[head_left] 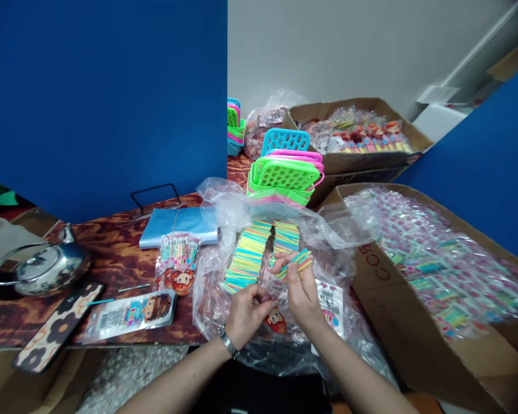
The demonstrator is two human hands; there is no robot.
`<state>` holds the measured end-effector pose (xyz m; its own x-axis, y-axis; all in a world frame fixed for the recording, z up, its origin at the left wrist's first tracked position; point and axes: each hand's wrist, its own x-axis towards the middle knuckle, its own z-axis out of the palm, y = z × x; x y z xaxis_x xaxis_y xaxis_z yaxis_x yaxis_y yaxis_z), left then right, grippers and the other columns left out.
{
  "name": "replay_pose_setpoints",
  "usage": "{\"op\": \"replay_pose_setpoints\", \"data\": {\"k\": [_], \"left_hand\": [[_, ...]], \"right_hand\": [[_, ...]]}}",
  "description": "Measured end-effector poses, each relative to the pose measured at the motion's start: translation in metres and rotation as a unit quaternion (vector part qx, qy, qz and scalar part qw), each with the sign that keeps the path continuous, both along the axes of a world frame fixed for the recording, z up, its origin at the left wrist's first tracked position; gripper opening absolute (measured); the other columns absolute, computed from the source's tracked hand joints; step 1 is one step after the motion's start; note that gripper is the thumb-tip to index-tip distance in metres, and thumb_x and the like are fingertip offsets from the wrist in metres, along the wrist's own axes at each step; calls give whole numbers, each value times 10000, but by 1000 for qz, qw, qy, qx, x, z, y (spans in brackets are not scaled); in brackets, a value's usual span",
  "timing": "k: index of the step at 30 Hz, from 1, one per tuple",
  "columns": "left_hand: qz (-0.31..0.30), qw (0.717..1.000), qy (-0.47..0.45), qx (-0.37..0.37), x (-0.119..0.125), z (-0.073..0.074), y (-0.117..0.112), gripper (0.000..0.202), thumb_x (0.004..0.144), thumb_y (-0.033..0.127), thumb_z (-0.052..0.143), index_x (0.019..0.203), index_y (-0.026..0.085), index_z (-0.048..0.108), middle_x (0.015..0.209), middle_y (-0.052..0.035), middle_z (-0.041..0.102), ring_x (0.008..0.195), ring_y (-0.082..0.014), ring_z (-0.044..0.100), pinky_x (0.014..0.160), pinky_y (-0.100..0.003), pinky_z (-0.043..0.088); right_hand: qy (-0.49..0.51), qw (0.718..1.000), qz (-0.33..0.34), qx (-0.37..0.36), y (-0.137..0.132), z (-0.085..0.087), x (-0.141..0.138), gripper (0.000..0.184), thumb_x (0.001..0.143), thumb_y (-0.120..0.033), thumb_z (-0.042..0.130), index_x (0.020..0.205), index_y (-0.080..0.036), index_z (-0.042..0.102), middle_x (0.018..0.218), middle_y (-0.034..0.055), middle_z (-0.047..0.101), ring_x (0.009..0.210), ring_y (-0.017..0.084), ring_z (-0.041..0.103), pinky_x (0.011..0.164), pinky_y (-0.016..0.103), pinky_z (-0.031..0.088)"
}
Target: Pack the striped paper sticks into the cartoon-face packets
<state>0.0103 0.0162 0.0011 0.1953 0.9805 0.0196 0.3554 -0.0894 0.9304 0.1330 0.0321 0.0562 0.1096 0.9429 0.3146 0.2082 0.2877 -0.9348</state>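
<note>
My right hand (297, 287) pinches a small bundle of coloured sticks (297, 262) just above an open clear plastic bag (224, 230) that holds two stacks of the same pastel sticks (250, 253). My left hand (246, 313), with a watch on its wrist, is curled low beside it, fingers closed at a small printed packet with a cartoon face (276, 321). Both hands are close together over the bag.
A filled packet of sticks (178, 261) and a flat cartoon packet (132, 313) lie on the wooden table (112, 247). A metal kettle (38, 265) and flowered phone case (56, 333) sit left. Stacked plastic baskets (282, 175) and cardboard boxes of packets (440, 270) stand behind and right.
</note>
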Motion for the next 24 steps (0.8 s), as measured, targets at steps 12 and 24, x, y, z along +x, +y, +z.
{"op": "replay_pose_setpoints", "data": {"k": [12,24], "left_hand": [[-42,976,40,208,-19,4,11,111,765,219,629,838,143,593,758,-55,634,723,-168,592,646,-263,474],[-85,965,56,242,-40,20,8,54,799,182,581,840,150,593,754,-58,639,725,-166,589,650,-268,472]], "right_hand": [[-218,972,45,72,-12,14,39,287,887,-247,408,1166,-231,472,1211,97,489,1155,213,456,966,422,377],[-341,919,102,167,-10,27,42,238,804,-167,542,1028,-234,589,1167,98,503,1109,226,486,907,418,426]]}}
